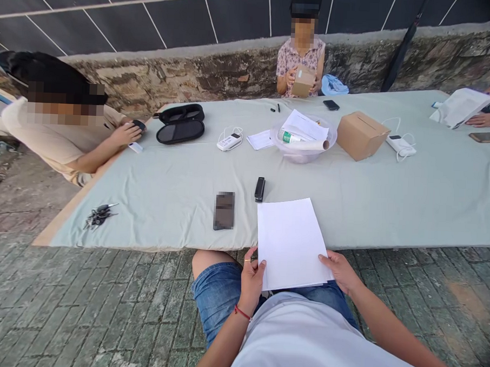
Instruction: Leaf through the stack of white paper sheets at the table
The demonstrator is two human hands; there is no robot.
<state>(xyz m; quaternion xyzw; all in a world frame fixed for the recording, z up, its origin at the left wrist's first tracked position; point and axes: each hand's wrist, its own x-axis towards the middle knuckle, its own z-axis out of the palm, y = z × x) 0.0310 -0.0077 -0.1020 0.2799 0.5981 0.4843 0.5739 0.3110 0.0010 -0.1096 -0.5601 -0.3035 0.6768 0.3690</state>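
Observation:
A small stack of white paper sheets lies partly on the table's near edge and partly over my lap. My left hand grips its left edge, thumb on top and fingers underneath. On the opposite edge my right hand pinches the sheets near the lower right corner. Just beyond the paper's upper left corner lies a black stapler. To the left of it is a dark phone, its screen blurred.
The cloth-covered table holds keys, a black case, a white power strip, a plastic basin with papers and a roll, and a cardboard box. People sit at the left, far side and right; one holds a small box.

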